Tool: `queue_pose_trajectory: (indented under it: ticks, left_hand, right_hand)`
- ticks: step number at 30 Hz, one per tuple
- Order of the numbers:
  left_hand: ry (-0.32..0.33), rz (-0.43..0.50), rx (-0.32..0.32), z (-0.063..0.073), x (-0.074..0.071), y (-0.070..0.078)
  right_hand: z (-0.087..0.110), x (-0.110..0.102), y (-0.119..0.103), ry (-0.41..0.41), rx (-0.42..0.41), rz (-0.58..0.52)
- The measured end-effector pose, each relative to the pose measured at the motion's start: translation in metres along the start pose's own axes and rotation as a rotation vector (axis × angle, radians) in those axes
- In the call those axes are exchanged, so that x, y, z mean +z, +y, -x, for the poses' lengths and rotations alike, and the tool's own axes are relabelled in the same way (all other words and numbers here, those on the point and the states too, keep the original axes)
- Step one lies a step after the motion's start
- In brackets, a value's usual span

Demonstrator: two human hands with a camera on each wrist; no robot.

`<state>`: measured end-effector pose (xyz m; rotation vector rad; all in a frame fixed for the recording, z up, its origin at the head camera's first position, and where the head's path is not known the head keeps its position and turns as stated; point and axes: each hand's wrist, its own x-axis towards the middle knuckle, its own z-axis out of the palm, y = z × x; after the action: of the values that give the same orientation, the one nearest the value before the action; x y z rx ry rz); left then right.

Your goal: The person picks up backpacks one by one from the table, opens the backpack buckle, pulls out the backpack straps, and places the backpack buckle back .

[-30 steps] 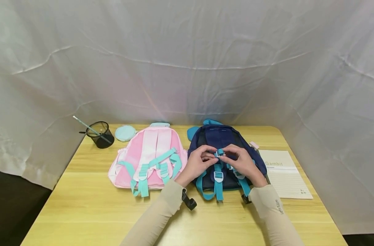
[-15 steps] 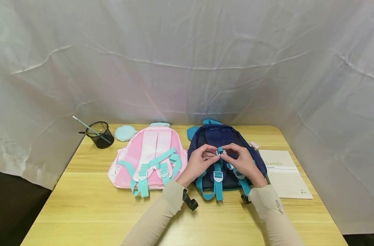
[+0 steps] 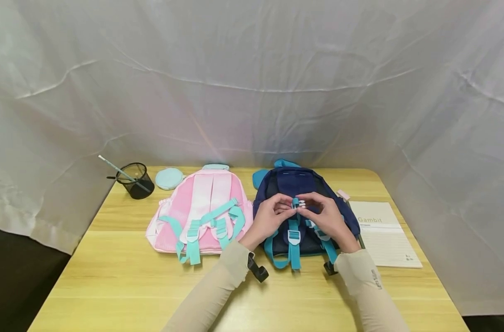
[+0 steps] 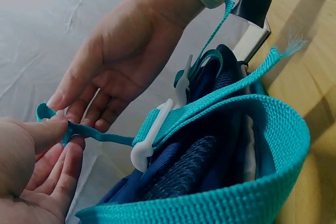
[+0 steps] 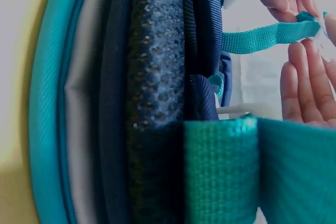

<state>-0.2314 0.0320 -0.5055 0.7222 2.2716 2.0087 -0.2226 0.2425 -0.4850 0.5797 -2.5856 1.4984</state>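
A navy backpack lies with its straps facing up on the table. Above it, both hands meet at a narrow teal strap that rises from the bag. Thumb and fingers of my left hand pinch the strap from the left. From the right, my right hand pinches the same strap close to its looped end. A small white part shows at the fingertips, largely covered, so its shape is unclear. Below hang wider teal shoulder straps with white adjuster buckles.
To the left lies a pink backpack with mint straps. A round mint pouch and a black mesh pen cup holding a pencil stand farther left. A notebook and a pink eraser-like block lie right of the navy backpack.
The strap's looped end has turned more upright between the fingertips, and the hands have shifted very slightly. The backpacks and other things stay where they were.
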Motion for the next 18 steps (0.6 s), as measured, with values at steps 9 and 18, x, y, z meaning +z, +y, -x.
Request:
queue_pose_trajectory:
  ticks: [9, 18]
  left_hand:
    - [0.012, 0.043, -0.031, -0.001, -0.002, 0.001]
    - [0.008, 0.05, -0.028, 0.0, 0.0, 0.001]
  right_hand:
    - [0.0, 0.002, 0.008, -0.09, 0.057, 0.027]
    - [0.0, 0.005, 0.013, -0.096, 0.101, -0.02]
